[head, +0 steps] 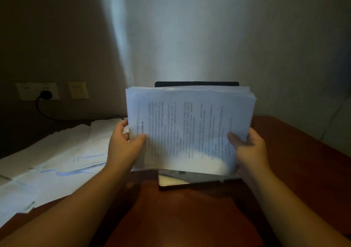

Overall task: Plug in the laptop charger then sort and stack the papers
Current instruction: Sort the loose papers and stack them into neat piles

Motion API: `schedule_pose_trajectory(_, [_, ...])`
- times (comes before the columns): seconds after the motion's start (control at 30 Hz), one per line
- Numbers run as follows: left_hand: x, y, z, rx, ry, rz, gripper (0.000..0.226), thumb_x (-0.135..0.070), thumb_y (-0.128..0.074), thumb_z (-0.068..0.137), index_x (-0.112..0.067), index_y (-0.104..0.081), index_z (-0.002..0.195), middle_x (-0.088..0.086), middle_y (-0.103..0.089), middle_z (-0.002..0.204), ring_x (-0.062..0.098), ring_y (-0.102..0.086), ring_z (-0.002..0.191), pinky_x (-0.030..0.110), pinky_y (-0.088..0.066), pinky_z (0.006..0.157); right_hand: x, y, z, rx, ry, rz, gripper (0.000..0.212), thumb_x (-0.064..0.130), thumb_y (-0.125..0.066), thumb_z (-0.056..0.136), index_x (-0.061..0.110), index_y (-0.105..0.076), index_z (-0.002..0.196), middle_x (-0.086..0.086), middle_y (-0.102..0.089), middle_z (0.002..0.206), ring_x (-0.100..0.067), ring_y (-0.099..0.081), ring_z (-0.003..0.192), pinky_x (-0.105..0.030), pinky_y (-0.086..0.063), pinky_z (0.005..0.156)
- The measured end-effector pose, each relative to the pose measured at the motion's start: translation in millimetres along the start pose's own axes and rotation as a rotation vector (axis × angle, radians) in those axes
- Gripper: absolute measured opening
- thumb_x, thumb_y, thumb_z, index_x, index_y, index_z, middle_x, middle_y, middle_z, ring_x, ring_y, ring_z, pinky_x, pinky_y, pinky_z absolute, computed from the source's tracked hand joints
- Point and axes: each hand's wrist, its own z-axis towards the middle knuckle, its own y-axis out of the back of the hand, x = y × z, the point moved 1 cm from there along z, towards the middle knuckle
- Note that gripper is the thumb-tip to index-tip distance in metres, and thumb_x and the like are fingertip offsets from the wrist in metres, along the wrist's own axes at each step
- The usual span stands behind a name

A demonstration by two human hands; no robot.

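Observation:
A thick stack of printed papers (190, 129) stands nearly upright above the desk, held from both sides. My left hand (123, 144) grips its left edge, thumb on the front sheet. Gripping the right edge is my right hand (248, 148), its thumb also on the front. Behind and under the stack is the open laptop (171, 181); only the top of its screen and a front corner show. A black charger plug (46, 94) sits in the wall socket (37, 91) at the left, its cable running down toward the desk. More loose papers (57, 159) lie spread on the desk's left.
The reddish wooden desk (190, 218) reaches to the wall. A second pale wall plate (78, 90) sits right of the socket. The desk's right edge (311, 138) falls away to a dim floor.

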Motion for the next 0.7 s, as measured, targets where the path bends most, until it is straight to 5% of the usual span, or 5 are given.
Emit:
schedule_pose_trajectory(0.1, [4, 9, -2, -0.068, 0.142, -0.145, 0.055, -0.022, -0.069, 0.093, -0.030, -0.042, 0.140, 0.001, -0.058, 0.116, 0.015, -0.060, 0.088, 0.034, -0.054, 0.067, 1, -9, -4, -0.026, -0.060, 0.085, 0.019, 0.015, -0.063, 0.095, 0.033, -0.064, 0.098, 0.004, -0.071, 0.103, -0.022, -0.068, 0.093, -0.045, -0.058, 0.071])
schedule_pose_trajectory(0.27, [6, -6, -30, 0.125, 0.639, -0.804, 0.036, -0.040, -0.071, 0.086, -0.014, -0.068, 0.110, 0.012, -0.076, 0.101, 0.030, -0.069, 0.100, 0.052, -0.052, 0.093, -8, -33, -23, -0.060, -0.133, 0.175, 0.013, 0.016, -0.064, 0.095, 0.028, -0.064, 0.096, 0.002, -0.073, 0.100, -0.021, -0.069, 0.089, -0.039, -0.056, 0.069])
schedule_pose_trajectory(0.47, [-7, -26, -35, -0.112, 0.369, -0.718, 0.035, 0.001, -0.066, 0.090, -0.024, -0.055, 0.113, -0.004, -0.065, 0.103, 0.021, -0.063, 0.096, 0.039, -0.053, 0.085, -10, -52, -51, 0.155, -0.234, 0.283, 0.021, 0.006, -0.061, 0.092, 0.025, -0.066, 0.102, 0.002, -0.076, 0.091, -0.022, -0.072, 0.089, -0.047, -0.058, 0.078])
schedule_pose_trajectory(0.6, [-20, 2, -13, -0.138, 0.208, -0.416, 0.031, -0.001, -0.069, 0.087, -0.011, -0.062, 0.115, 0.000, -0.068, 0.099, 0.027, -0.066, 0.096, 0.041, -0.054, 0.080, -1, -35, -37, 0.251, -0.206, 0.424, 0.030, 0.005, -0.062, 0.084, 0.021, -0.063, 0.109, -0.009, -0.070, 0.116, -0.031, -0.064, 0.110, -0.054, -0.050, 0.095])
schedule_pose_trajectory(0.7, [-33, 24, -5, -0.040, 0.175, -0.258, 0.005, -0.008, -0.067, 0.092, -0.012, -0.065, 0.094, 0.003, -0.069, 0.094, 0.023, -0.068, 0.087, 0.043, -0.056, 0.076, 7, -24, -23, 0.316, -0.152, 0.311, 0.035, 0.011, -0.064, 0.084, 0.026, -0.059, 0.115, -0.007, -0.067, 0.116, -0.032, -0.064, 0.109, -0.055, -0.052, 0.095])
